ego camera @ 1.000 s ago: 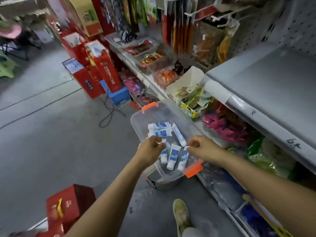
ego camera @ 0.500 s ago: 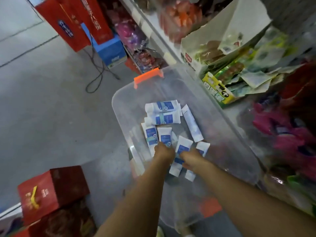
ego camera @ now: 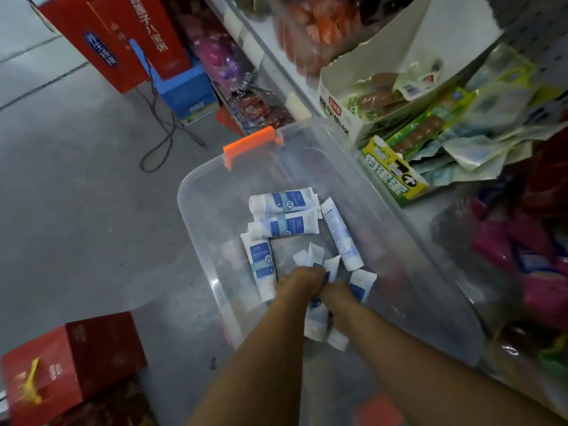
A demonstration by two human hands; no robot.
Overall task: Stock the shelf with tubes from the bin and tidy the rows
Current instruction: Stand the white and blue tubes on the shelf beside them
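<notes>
Down inside the clear bin (ego camera: 196, 229) the two hands work knuckle to knuckle. The left hand (ego camera: 299, 282) is fisted round a bunch of tubes (ego camera: 315, 322), their crimped ends fanning out above the knuckles and their caps hanging below the wrist. The right hand (ego camera: 338, 295) has its fingers curled too and seems to hold another tube or two at its outer side. I cannot tell the exact count in either grip.

Four loose tubes (ego camera: 285, 225) lie around the hands on the bin floor: two stacked crosswise at the far end and one along each side. The bin, with its orange latch (ego camera: 252, 142), sits on the floor (ego camera: 76, 179) close against the shelf (ego camera: 295, 103).

Stocking looks barely begun. No tube shows on the shelving in view, which carries snack packets (ego camera: 430, 130), and no tidied rows are visible. A lift, the placing and at least one more trip seem to remain.

The tubes are white, soft-looking squeeze tubes with blue label panels, flat at one end and capped at the other.
</notes>
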